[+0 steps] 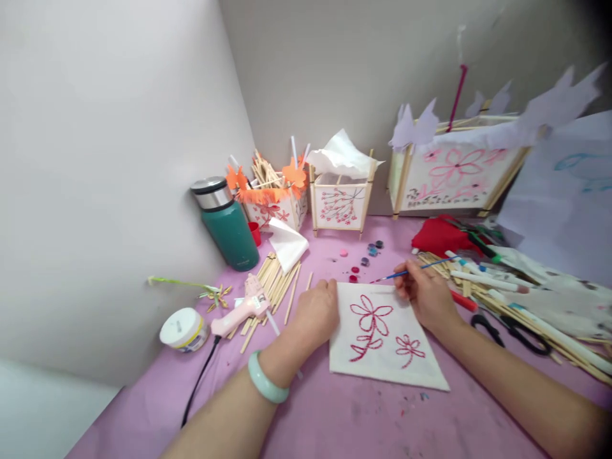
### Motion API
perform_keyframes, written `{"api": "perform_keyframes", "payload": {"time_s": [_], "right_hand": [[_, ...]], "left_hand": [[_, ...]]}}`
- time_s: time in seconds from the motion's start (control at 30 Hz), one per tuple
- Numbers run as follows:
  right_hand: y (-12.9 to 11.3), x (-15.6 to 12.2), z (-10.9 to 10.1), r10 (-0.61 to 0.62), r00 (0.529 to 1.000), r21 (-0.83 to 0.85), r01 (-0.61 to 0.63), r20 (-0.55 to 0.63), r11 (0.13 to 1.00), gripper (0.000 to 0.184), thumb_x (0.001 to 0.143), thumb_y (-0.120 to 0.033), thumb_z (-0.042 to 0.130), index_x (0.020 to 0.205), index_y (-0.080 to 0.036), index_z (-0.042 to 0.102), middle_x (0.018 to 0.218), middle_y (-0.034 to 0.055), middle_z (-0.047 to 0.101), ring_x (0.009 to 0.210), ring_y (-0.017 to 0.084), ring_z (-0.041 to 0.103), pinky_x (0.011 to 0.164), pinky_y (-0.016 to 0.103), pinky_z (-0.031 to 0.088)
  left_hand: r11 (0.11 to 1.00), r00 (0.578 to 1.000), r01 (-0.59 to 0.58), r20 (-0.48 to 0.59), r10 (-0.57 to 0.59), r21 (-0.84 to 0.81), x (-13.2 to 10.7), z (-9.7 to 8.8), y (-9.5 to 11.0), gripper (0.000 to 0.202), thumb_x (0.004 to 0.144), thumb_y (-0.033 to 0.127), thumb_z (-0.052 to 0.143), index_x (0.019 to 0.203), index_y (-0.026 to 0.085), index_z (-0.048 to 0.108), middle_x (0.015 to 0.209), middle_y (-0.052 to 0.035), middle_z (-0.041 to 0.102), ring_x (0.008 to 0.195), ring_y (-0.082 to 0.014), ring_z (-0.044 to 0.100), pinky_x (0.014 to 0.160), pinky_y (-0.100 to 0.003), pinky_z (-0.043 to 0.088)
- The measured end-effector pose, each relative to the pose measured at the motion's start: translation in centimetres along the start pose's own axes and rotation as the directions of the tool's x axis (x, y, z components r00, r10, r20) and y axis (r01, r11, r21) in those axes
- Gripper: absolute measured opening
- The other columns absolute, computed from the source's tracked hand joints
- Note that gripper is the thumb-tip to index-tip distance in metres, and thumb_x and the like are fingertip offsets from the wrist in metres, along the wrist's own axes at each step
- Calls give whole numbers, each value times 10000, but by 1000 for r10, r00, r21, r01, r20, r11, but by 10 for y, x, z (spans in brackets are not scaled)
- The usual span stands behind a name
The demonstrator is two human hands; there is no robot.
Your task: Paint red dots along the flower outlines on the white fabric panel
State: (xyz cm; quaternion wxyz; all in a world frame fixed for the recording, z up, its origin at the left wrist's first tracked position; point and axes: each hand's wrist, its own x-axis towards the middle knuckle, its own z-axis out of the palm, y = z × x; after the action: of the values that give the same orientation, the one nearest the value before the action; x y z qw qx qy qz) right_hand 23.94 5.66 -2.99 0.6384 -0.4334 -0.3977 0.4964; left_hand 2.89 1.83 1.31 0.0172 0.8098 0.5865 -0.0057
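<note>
A white sheet of paper (382, 357) with red painted flowers lies on the pink table (344, 414). My left hand (315, 313) rests closed at the sheet's left edge and pins it down; a pale green bangle circles that wrist. My right hand (425, 294) sits at the sheet's upper right corner and pinches a thin blue paintbrush (415, 270). The brush tip points left, toward several small paint pots (363, 258) just beyond the paper.
A pink glue gun (241, 309) and loose wooden sticks (275, 284) lie left of my hand, near a green flask (227, 223) and a white tub (184, 328). Paper lanterns (340, 201) line the wall. Markers, sticks and black scissors (511, 328) crowd the right side.
</note>
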Motion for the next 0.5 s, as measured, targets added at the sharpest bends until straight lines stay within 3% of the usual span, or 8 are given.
{"api": "perform_keyframes", "payload": {"time_s": [0.5], "right_hand": [[-8,2,9,-69,998,-7,69,6,998,310,749,-498,628,711,-192,598,509,-11,566,374,82,437,334,200,314]], "left_hand": [[997,999,49,1,-49,-63,1,2,-1,307,830,112,387,1127,132,464,999,-121,590,870,-216,621,709,-308,479]]}}
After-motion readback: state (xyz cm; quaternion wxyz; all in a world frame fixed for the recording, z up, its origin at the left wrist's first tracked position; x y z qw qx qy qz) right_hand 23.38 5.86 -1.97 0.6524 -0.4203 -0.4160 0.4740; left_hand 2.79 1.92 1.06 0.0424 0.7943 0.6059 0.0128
